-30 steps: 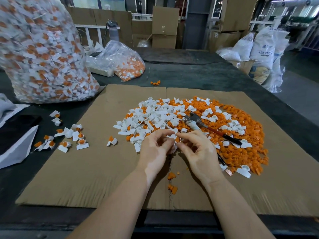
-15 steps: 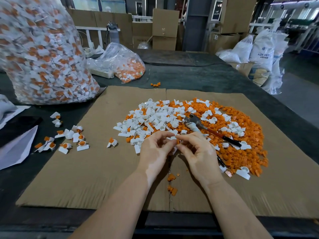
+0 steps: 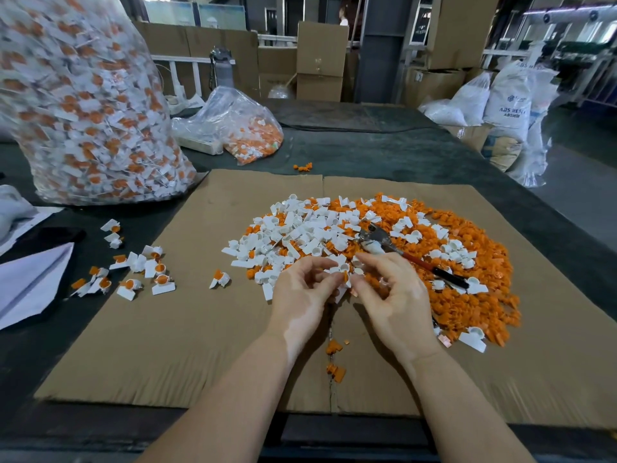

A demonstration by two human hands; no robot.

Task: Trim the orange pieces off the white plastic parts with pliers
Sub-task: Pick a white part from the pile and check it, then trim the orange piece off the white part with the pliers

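Two bare forearms reach over a sheet of cardboard (image 3: 167, 329) on a dark desk (image 3: 384, 155), loose orange scraps (image 3: 335, 359) lying between the wrists. The left hand (image 3: 300, 295) and right hand (image 3: 394, 295) meet above the near edge of the pile, fingers (image 3: 329, 284) of both pinched on one small white plastic part (image 3: 344, 277) with an orange piece on it. Just beyond, the pliers (image 3: 400, 250) lie unheld on the heap of white parts and orange offcuts (image 3: 467, 295). Untrimmed parts (image 3: 140, 269) sit scattered at left; farther back stands a bulging clear bag (image 3: 83, 111) of them.
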